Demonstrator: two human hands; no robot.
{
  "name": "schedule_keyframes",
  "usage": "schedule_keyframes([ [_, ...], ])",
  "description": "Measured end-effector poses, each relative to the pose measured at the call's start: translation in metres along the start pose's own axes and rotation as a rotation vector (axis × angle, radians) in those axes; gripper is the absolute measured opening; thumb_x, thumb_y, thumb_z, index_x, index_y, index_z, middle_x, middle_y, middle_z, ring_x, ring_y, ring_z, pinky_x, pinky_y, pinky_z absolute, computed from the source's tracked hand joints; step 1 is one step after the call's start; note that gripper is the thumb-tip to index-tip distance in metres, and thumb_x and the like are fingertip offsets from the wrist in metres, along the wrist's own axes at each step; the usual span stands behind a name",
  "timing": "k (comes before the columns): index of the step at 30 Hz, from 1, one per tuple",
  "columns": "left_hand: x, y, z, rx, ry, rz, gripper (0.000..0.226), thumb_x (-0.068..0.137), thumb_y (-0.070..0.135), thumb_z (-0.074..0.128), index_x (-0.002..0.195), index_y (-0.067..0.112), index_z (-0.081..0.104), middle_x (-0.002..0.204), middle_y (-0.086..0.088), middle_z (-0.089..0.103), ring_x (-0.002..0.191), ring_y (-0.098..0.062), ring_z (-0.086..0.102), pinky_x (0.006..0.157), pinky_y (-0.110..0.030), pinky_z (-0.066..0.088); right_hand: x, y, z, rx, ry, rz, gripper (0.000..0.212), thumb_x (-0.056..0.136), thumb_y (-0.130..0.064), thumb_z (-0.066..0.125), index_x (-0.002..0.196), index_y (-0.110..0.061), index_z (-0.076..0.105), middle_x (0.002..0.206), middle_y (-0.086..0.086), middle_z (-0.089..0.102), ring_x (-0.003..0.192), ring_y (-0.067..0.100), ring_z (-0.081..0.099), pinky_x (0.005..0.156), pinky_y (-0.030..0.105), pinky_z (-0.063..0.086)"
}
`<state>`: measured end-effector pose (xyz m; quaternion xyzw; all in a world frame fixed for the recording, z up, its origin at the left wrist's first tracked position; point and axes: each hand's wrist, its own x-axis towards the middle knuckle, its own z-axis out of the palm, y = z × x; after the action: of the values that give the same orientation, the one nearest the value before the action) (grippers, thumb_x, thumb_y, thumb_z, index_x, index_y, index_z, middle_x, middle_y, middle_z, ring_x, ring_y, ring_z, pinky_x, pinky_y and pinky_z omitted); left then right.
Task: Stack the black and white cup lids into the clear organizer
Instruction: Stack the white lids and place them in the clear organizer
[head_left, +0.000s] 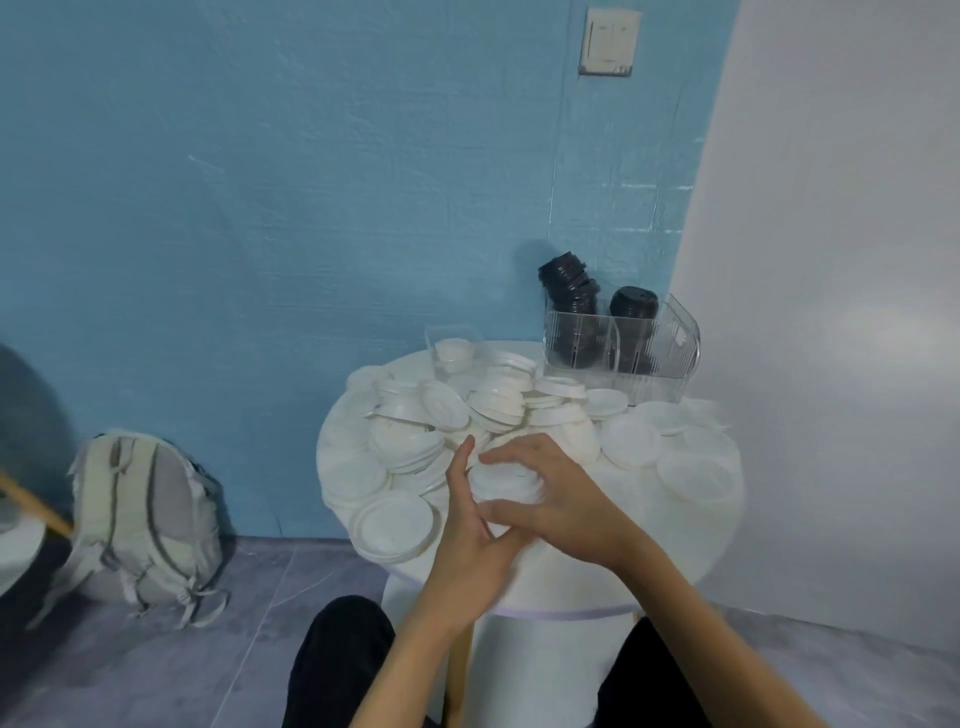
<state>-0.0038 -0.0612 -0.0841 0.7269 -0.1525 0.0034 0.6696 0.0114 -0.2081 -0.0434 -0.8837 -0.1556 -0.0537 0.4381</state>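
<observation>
- The right hand's (563, 501) fingers (511, 454) curl over a small stack of white lids (501, 480) just below the frame's centre, thumb under the near edge, so the stack sits gripped between thumb and fingers.
- The left hand's (475, 530) fingers (462, 462) are fairly straight and close together, pressed flat against the left side of that same stack; the thumb meets the right thumb at the stack's near edge.
- Both forearms rise from the bottom edge, the left from bottom centre, the right from bottom right; dark trousers (337, 660) show beneath them.
- The held stack hovers at, or rests on, the pile (447, 410) of loose white lids; I cannot tell which.
- That pile covers most of a round white table (670, 551), with lids lying flat, tilted and overlapping from the left rim to the right rim.
- The organizer (623, 345), clear and ribbed, stands at the table's far right edge against the wall.
- Black lids (569, 283) fill two of its compartments: a tall, leaning stack in the left one and a shorter stack (634, 304) to its right. The rightmost section looks clear, though glare makes this uncertain.
- A small clear container (454, 345) with white lids in it stands at the table's far edge, left of the organizer.
- A pale backpack (148, 519) leans on the blue wall (260, 208) at lower left.
- A switch plate (609, 41) is at the top of the frame.
</observation>
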Motion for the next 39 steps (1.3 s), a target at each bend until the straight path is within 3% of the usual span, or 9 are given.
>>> schedule_keyframes([
  [2,0.001,-0.001,0.001,0.012,0.009,0.001,0.094,0.072,0.043,0.073,0.142,0.065,0.014,0.157,0.015,0.034,0.140,-0.002,0.043,0.117,-0.037,0.040,-0.003,0.005,0.003,0.037,-0.021,-0.012,0.046,0.085,-0.041,0.079,0.128,-0.037,0.065,0.133,-0.020,0.049,0.128,-0.009,0.043,0.102,0.007,0.030],
  [4,0.002,-0.003,0.002,0.027,0.030,0.027,0.088,0.072,0.048,0.074,0.141,0.061,0.021,0.155,0.017,0.036,0.141,-0.002,0.039,0.119,-0.039,0.037,-0.008,0.007,0.004,0.083,-0.024,-0.007,0.043,0.090,-0.050,0.068,0.131,-0.039,0.063,0.140,-0.024,0.046,0.132,-0.013,0.038,0.101,0.003,0.028],
  [9,0.002,-0.006,0.004,0.047,0.037,0.069,0.078,0.086,0.039,0.079,0.142,0.055,0.027,0.152,0.026,0.035,0.141,0.010,0.032,0.119,-0.027,0.031,-0.016,0.012,0.007,0.206,0.000,0.044,0.037,0.097,-0.047,0.057,0.133,-0.042,0.062,0.146,-0.030,0.042,0.132,-0.021,0.034,0.094,-0.005,0.027],
  [14,0.003,-0.006,0.004,0.099,0.089,0.122,0.072,0.082,0.029,0.084,0.138,0.044,0.041,0.140,0.026,0.046,0.134,0.007,0.041,0.106,-0.009,0.035,-0.014,0.013,0.008,0.250,-0.008,0.072,0.033,0.100,-0.042,0.058,0.132,-0.037,0.064,0.145,-0.025,0.048,0.133,-0.014,0.039,0.111,0.016,0.031],
  [20,0.003,-0.004,0.005,0.077,0.102,0.144,0.055,0.086,0.028,0.080,0.132,0.042,0.053,0.135,0.024,0.052,0.132,0.004,0.045,0.109,-0.016,0.035,-0.020,0.008,-0.009,0.255,-0.073,0.067,0.052,0.097,-0.062,0.032,0.144,-0.045,0.046,0.152,-0.035,0.036,0.139,-0.020,0.026,0.117,0.013,0.019],
  [24,0.004,-0.007,0.003,0.068,0.102,0.114,0.046,0.084,0.026,0.082,0.112,0.052,0.054,0.125,0.020,0.055,0.123,0.002,0.049,0.105,-0.021,0.039,-0.033,0.032,-0.044,0.054,0.402,-0.003,0.044,0.088,-0.055,0.059,0.128,-0.039,0.062,0.139,-0.022,0.058,0.132,-0.006,0.047,0.115,0.027,0.037],
  [27,0.005,-0.007,0.003,0.058,0.095,0.088,0.047,0.083,0.023,0.082,0.115,0.043,0.055,0.126,0.017,0.055,0.120,0.005,0.050,0.102,-0.014,0.039,-0.042,0.062,-0.077,-0.194,0.662,0.132,0.065,0.076,-0.063,0.064,0.130,-0.026,0.063,0.140,-0.007,0.058,0.132,0.012,0.050,0.114,0.036,0.039],
  [33,0.006,-0.010,0.003,0.036,0.095,0.089,0.048,0.081,0.023,0.084,0.115,0.043,0.056,0.125,0.021,0.057,0.121,0.004,0.051,0.100,-0.013,0.038,-0.043,0.111,-0.102,-0.369,0.473,0.474,0.125,0.061,-0.101,0.034,0.156,-0.021,0.035,0.163,0.005,0.032,0.151,0.027,0.028,0.122,0.048,0.023],
  [39,0.006,-0.010,0.002,0.032,0.088,0.093,0.049,0.082,0.026,0.084,0.114,0.048,0.054,0.123,0.025,0.056,0.121,0.005,0.050,0.101,-0.016,0.038,-0.037,0.127,-0.086,-0.520,0.273,0.567,0.077,0.097,-0.066,0.040,0.161,-0.031,0.015,0.170,0.002,0.012,0.156,0.028,0.010,0.123,0.048,0.017],
])
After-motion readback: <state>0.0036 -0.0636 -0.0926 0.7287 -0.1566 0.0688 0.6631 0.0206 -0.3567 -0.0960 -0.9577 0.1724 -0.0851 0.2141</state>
